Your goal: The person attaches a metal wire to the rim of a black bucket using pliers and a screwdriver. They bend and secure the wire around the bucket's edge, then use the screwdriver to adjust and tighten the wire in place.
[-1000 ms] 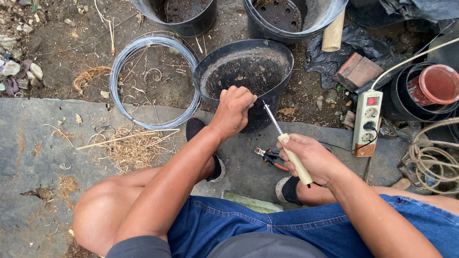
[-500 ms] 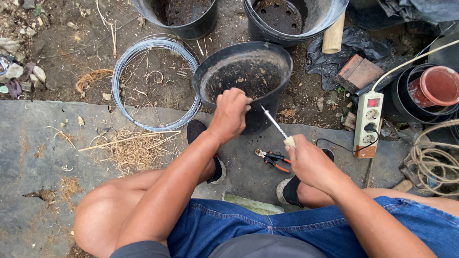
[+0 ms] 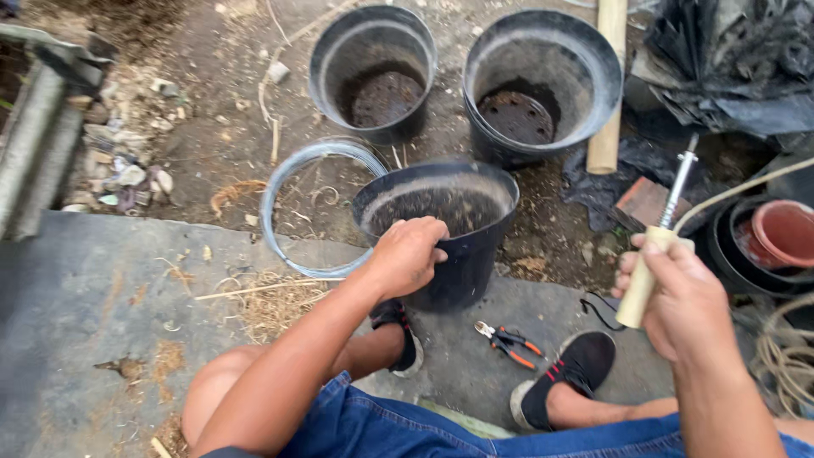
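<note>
Outdoor ground of bare soil with a grey concrete slab (image 3: 85, 297) nearest the viewer; two empty black pots (image 3: 373, 68) at the far side, a wire coil (image 3: 280, 182) at left centre, orange-handled pliers (image 3: 509, 341) on the slab between the feet. Left hand (image 3: 409, 254) grasps the near rim of a tilted black plastic pot (image 3: 462, 229) at centre. Right hand (image 3: 687, 297), at right and well apart from that pot, is clenched around the wooden handle of a soldering iron (image 3: 657, 233), metal tip pointing up and away.

- Pot (image 3: 458, 246) under left hand (image 3: 407, 254): black, grey dust inside.
- Two pots behind (image 3: 373, 72) (image 3: 543, 80): black, dark soil at bottom.
- Tool handle (image 3: 642, 280) in right hand (image 3: 687, 305): pale cream; shaft silver.
- Pliers (image 3: 507, 342): orange-red and black grips.
- Wire coil (image 3: 309, 208): grey.
- Shorts (image 3: 441, 428): blue denim.
- Shoes (image 3: 568, 382): black, red flecks.
- Small pot (image 3: 784, 233): terracotta red.
</note>
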A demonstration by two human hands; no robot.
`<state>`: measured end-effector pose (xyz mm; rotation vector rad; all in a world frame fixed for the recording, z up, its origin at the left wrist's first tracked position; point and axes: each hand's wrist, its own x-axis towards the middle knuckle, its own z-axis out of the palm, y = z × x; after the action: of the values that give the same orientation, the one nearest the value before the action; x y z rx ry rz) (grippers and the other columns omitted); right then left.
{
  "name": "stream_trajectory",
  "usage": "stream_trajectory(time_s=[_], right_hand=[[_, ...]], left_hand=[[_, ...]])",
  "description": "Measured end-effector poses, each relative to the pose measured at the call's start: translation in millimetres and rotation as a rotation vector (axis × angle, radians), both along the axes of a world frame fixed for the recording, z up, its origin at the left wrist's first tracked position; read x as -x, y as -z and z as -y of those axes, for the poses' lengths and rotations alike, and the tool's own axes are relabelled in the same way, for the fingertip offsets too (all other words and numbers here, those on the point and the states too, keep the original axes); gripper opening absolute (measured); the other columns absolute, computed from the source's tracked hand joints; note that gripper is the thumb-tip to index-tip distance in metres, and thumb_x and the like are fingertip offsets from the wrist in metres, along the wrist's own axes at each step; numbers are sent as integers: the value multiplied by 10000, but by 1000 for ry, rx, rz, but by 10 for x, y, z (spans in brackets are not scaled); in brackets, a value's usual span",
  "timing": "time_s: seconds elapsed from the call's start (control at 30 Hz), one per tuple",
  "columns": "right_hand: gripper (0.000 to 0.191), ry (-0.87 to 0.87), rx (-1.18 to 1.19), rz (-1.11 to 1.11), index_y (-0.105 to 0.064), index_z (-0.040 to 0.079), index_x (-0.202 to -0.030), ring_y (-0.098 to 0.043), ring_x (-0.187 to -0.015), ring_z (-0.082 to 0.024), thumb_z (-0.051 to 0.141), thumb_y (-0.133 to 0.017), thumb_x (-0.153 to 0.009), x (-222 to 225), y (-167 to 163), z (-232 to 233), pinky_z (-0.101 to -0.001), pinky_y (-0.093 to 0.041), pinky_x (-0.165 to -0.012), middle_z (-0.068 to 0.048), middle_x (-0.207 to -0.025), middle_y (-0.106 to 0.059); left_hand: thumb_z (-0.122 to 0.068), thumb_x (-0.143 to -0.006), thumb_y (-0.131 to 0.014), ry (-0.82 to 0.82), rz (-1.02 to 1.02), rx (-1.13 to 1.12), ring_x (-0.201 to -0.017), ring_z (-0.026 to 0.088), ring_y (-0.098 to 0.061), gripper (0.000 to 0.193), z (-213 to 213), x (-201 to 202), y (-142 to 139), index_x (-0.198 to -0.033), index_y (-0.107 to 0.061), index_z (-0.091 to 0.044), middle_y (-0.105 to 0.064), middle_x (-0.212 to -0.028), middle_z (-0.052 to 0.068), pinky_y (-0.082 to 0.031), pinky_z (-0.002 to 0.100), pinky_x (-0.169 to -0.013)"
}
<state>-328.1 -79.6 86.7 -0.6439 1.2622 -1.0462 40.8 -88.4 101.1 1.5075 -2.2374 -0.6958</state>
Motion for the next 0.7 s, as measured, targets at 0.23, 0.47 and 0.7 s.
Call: stream_trajectory(time_s=[0.23,0.47,0.7], right_hand=[[243,-47,-28,12,-536,37,-1254,-583,-748,-176,210,-486,-1090,-62,127,51,-334,-510,-680,-66,-916,-596],[250,-52,-62,-43,-556,31,-1221,-607,-753,-174,213,-523,-1053,-143,344,130,-340,-522,-676,-70,-906,-620],[257,7,-141,-30,-566,48,-1211,-611,-737,-167,235,-518,-1042,-201,412,265,-336,-521,-662,-65,-888,-627]], left_hand=[[-67,-788,-750,-164,16,103,-953,382,-671,229,208,-825,-1665,-1003,-677,-36,-683,-962,181,-519,454,-828],[-91,-836,-779,-204,234,664,-879,338,-617,133,1134,-1039,-1129,-941,-699,-78,-690,-868,106,-438,461,-801],[-105,-841,-654,-205,448,722,-930,300,-617,57,2029,-1179,419,-898,-650,-113,-701,-896,60,-424,449,-854]])
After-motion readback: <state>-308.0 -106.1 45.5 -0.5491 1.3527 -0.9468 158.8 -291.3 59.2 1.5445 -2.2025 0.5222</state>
